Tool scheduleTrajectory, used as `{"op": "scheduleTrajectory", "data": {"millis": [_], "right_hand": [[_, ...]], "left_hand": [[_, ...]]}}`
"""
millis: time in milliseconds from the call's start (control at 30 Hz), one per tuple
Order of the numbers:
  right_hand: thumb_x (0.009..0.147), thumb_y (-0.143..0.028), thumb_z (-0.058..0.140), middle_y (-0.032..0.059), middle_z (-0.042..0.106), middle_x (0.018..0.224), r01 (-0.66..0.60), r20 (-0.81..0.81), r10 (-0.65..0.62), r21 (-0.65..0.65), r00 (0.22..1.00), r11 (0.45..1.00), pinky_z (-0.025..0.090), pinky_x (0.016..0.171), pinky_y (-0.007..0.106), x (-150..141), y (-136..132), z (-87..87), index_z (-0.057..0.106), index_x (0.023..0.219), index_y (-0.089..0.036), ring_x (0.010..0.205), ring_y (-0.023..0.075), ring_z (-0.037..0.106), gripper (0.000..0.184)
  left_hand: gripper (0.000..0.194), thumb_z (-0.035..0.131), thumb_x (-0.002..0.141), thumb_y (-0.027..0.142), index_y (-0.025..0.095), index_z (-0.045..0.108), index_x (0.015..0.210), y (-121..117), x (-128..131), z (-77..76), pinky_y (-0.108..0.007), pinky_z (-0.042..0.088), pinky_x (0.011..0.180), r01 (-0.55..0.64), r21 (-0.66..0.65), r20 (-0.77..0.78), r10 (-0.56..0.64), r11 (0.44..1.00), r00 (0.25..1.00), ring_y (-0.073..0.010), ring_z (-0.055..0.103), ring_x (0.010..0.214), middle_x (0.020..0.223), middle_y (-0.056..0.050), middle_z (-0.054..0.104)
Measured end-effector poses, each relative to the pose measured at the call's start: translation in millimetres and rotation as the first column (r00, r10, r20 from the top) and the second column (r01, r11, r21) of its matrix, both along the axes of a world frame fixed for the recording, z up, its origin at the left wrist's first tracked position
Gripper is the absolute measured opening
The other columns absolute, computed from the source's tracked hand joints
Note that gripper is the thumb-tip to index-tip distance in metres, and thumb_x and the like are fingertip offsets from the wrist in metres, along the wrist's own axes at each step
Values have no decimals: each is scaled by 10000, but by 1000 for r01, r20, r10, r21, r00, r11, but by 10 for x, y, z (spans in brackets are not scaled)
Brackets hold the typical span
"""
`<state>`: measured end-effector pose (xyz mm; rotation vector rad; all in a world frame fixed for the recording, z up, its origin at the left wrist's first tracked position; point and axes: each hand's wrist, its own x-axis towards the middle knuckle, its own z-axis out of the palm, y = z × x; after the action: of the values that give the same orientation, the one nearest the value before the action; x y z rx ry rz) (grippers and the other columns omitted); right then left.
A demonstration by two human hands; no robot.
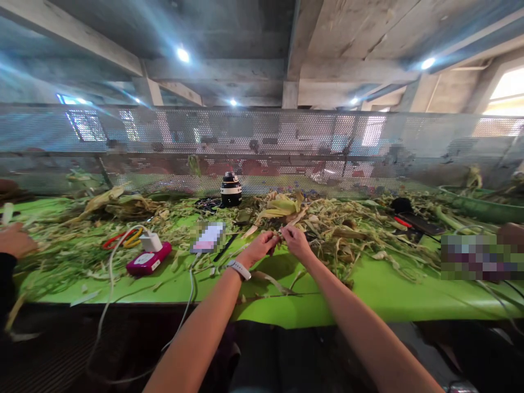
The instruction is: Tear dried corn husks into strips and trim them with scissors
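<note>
Both of my hands meet above the middle of the green tabletop (368, 292), close to its front edge. My left hand (260, 246), with a pale watch (239, 268) on its wrist, has its fingers curled together in a pinch. Almost touching it, my right hand (296, 243) is closed the same way, thumb against fingers. Whatever lies between the fingertips is too small to make out. Just beyond them rests a bunch of yellow-green corn husks (282, 207). A dry husk strip (272, 283) lies under my wrists.
Husk scraps (339, 234) cover much of the table. Left of me are a phone (208, 237), a magenta power bank (149, 258) with a white charger (150, 242), and cables. A black bottle (231, 191) stands behind. Another person's hand (15, 240) shows far left; a green basin (483, 206) sits right.
</note>
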<state>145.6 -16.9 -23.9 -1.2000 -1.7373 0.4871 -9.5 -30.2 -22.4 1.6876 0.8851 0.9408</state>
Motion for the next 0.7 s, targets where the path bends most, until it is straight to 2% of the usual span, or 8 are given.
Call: {"op": "scheduleTrajectory", "data": {"millis": [167,267,333,500,700], "right_hand": [[834,-578,370,-29,403,496,-146,75,157,-137,985,980,287,509,242,92,-59,60,389,518,-202,523,113,394,491],[766,-618,479,-34,397,487,-292,131,333,-259,934,921,281,511,240,114,-61,81,442,489,-185,517,102,380,515],[733,-588,523,-40,386,477,-349,113,395,-291,912,891,273,505,239,113,-43,80,467,482,-179,504,94,357,483],[743,-449,484,-27,443,500,-342,33,362,-265,931,902,281,507,239,97,-15,70,534,528,-166,502,96,365,359],[753,-372,450,-41,351,463,-252,116,268,-132,956,959,236,480,238,69,-34,55,414,459,-189,482,89,316,348]], "left_hand": [[323,626,741,487,190,513,682,-20,-41,-4,-232,267,482,105,-71,-110,-112,992,988,-85,344,478,517,72,390],[258,673,716,418,178,577,726,-36,-42,6,-235,256,466,177,-161,-57,-188,971,980,-79,345,457,517,63,433],[245,698,697,387,170,594,746,-44,-38,14,-235,264,456,202,-213,-3,-207,956,978,-77,352,443,514,61,453],[270,684,721,416,160,601,741,-65,-33,27,-242,277,449,215,-280,119,-188,936,975,-80,357,434,485,51,452],[355,727,662,498,167,610,715,-89,-58,23,-244,242,433,297,-298,111,-276,907,955,-81,340,429,455,58,420]]}}
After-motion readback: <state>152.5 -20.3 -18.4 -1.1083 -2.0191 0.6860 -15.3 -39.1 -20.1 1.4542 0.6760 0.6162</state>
